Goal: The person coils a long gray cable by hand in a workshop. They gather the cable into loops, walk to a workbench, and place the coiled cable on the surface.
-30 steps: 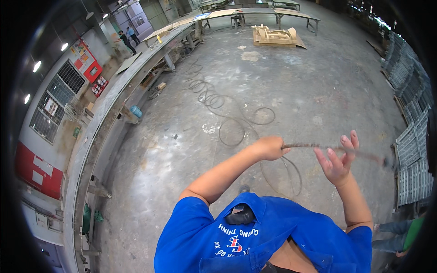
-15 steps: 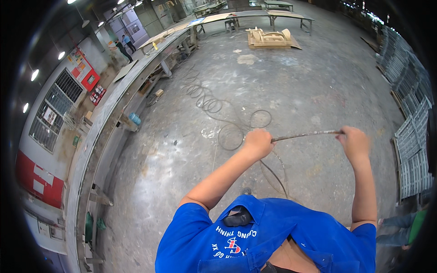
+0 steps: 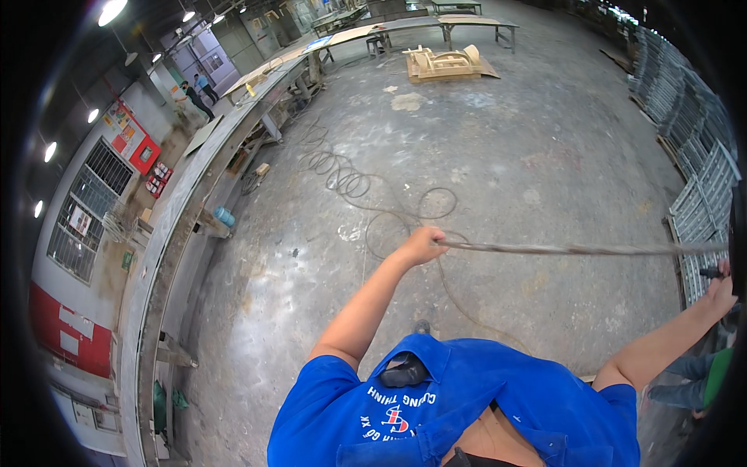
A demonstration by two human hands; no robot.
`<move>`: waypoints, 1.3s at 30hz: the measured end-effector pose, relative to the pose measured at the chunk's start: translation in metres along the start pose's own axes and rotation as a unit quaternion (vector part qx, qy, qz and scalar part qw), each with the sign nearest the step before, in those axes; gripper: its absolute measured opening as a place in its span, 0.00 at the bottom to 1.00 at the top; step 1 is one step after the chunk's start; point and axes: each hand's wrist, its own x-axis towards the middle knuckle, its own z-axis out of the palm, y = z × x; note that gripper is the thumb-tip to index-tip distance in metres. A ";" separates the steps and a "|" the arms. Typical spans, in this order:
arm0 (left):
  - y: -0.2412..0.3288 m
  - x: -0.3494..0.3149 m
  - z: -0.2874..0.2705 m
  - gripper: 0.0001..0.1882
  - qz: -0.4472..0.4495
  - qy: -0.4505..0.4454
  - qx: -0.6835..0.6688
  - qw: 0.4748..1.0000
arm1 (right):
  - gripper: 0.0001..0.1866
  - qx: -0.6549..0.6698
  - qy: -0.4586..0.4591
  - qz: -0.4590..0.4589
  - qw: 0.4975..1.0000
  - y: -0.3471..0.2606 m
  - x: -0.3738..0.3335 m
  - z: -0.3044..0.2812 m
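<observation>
A long thin grey-brown hose [image 3: 537, 248] stretches almost straight from my left hand to the right rim of the view, blurred by motion. My left hand [image 3: 422, 245] is in front of me, its fingers wrapped round the hose. Far out to the right, my right hand [image 3: 724, 289] is closed at the hose's other visible end, partly cut off by the dark rim. A small black piece [image 3: 710, 272] sticks out beside its fingers; its kind is unclear. More of the same hose lies in loose coils [image 3: 346, 180] on the floor ahead.
A long workbench [image 3: 167, 226] runs along the left, with a blue jug [image 3: 224, 215] beside it. Ahead lies a pale wooden piece [image 3: 445, 62] on a panel. Metal racks [image 3: 704, 187] line the right. A person in green [image 3: 716, 381] stands close at lower right; others are far left.
My right hand has swung out to the right and downward, and the span of hose between my hands is much longer. My left hand has shifted slightly left and down, still gripping.
</observation>
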 end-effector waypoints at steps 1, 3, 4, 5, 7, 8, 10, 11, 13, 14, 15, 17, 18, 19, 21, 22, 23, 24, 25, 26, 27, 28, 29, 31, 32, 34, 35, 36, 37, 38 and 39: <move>-0.014 -0.003 0.005 0.12 -0.009 0.001 0.004 1.000 | 0.13 0.013 0.021 0.048 0.999 0.022 0.010 -0.027; -0.028 -0.010 0.017 0.12 -0.046 -0.012 0.036 0.998 | 0.16 0.035 0.027 0.173 0.984 0.088 -0.010 -0.056; -0.029 -0.014 0.022 0.13 -0.072 -0.026 0.065 0.995 | 0.18 0.001 0.037 0.245 0.969 0.127 -0.039 -0.054; -0.027 -0.015 0.027 0.13 -0.129 -0.053 0.109 0.984 | 0.14 0.084 0.045 0.284 0.954 0.169 -0.082 -0.042; -0.010 -0.009 0.035 0.16 -0.104 -0.009 0.040 0.994 | 0.11 -0.213 -0.101 0.340 0.910 0.227 -0.188 -0.008; 0.003 -0.005 0.040 0.18 -0.109 -0.005 0.009 0.994 | 0.12 -0.319 -0.200 0.401 0.835 0.245 -0.239 0.021; 0.027 0.013 0.042 0.20 -0.104 0.026 -0.084 0.991 | 0.18 -0.342 -0.318 0.505 0.726 0.255 -0.333 0.087; 0.037 0.022 0.039 0.20 -0.100 0.035 -0.131 0.986 | 0.25 -0.311 -0.370 0.555 0.677 0.244 -0.371 0.113; 0.056 0.033 0.036 0.18 -0.122 0.010 -0.241 0.963 | 0.28 -0.249 -0.384 0.492 0.740 0.203 -0.421 0.155; 0.063 0.034 0.034 0.16 -0.118 0.000 -0.298 0.947 | 0.27 -0.200 -0.374 0.491 0.761 0.181 -0.430 0.174; 0.070 0.034 0.033 0.15 -0.134 -0.013 -0.392 0.910 | 0.25 -0.163 -0.429 0.532 0.712 0.160 -0.426 0.190; 0.082 0.032 0.036 0.13 -0.146 -0.051 -0.573 0.805 | 0.22 -0.065 -0.505 0.586 0.630 0.122 -0.406 0.211; 0.087 0.031 0.040 0.12 -0.127 -0.054 -0.597 0.790 | 0.22 -0.005 -0.525 0.601 0.602 0.105 -0.399 0.217; 0.092 0.030 0.043 0.11 -0.120 -0.060 -0.615 0.777 | 0.21 0.082 -0.543 0.610 0.571 0.089 -0.392 0.222; 0.102 0.028 0.049 0.11 -0.112 -0.053 -0.627 0.769 | 0.22 0.232 -0.550 0.599 0.534 0.062 -0.380 0.233; 0.106 0.028 0.050 0.11 -0.110 -0.040 -0.620 0.776 | 0.22 0.294 -0.543 0.583 0.529 0.050 -0.376 0.236; 0.109 0.028 0.050 0.11 -0.090 -0.027 -0.617 0.781 | 0.21 0.306 -0.536 0.543 0.569 0.040 -0.373 0.239; 0.112 0.028 0.049 0.11 -0.108 -0.020 -0.600 0.792 | 0.20 0.318 -0.530 0.501 0.606 0.033 -0.372 0.241; 0.115 0.028 0.048 0.11 -0.110 -0.016 -0.586 0.802 | 0.20 0.324 -0.526 0.456 0.640 0.028 -0.371 0.245; 0.118 0.028 0.046 0.11 -0.102 -0.017 -0.573 0.813 | 0.20 0.254 -0.535 0.417 0.689 0.026 -0.369 0.249; 0.122 0.027 0.045 0.11 -0.111 -0.011 -0.562 0.820 | 0.20 0.144 -0.547 0.386 0.729 0.026 -0.368 0.252; 0.126 0.027 0.046 0.10 -0.112 -0.011 -0.552 0.826 | 0.21 0.038 -0.548 0.349 0.759 0.027 -0.367 0.256; 0.130 0.026 0.046 0.10 -0.118 -0.004 -0.539 0.834 | 0.22 -0.070 -0.541 0.307 0.780 0.030 -0.366 0.259; 0.141 0.025 0.054 0.09 -0.091 -0.010 -0.512 0.854 | 0.23 -0.001 -0.492 0.351 0.796 0.037 -0.369 0.265; 0.146 0.026 0.060 0.09 -0.096 -0.009 -0.494 0.864 | 0.23 0.007 -0.458 0.391 0.798 0.039 -0.371 0.266; 0.155 0.029 0.069 0.09 -0.039 0.021 -0.494 0.868 | 0.19 0.123 -0.406 0.471 0.773 0.040 -0.381 0.270; 0.158 0.031 0.073 0.08 -0.028 0.022 -0.486 0.874 | 0.19 0.172 -0.365 0.513 0.758 0.040 -0.386 0.273; 0.159 0.034 0.076 0.09 -0.014 0.051 -0.452 0.890 | 0.20 0.180 -0.366 0.512 0.756 0.037 -0.393 0.275; 0.161 0.036 0.078 0.09 -0.006 0.067 -0.373 0.925 | 0.21 0.192 -0.360 0.505 0.760 0.035 -0.397 0.276; 0.161 0.038 0.080 0.10 0.005 0.070 -0.290 0.955 | 0.22 0.204 -0.355 0.500 0.763 0.033 -0.400 0.276; 0.162 0.040 0.082 0.10 0.016 0.072 -0.204 0.976 | 0.22 0.219 -0.344 0.518 0.752 0.031 -0.400 0.276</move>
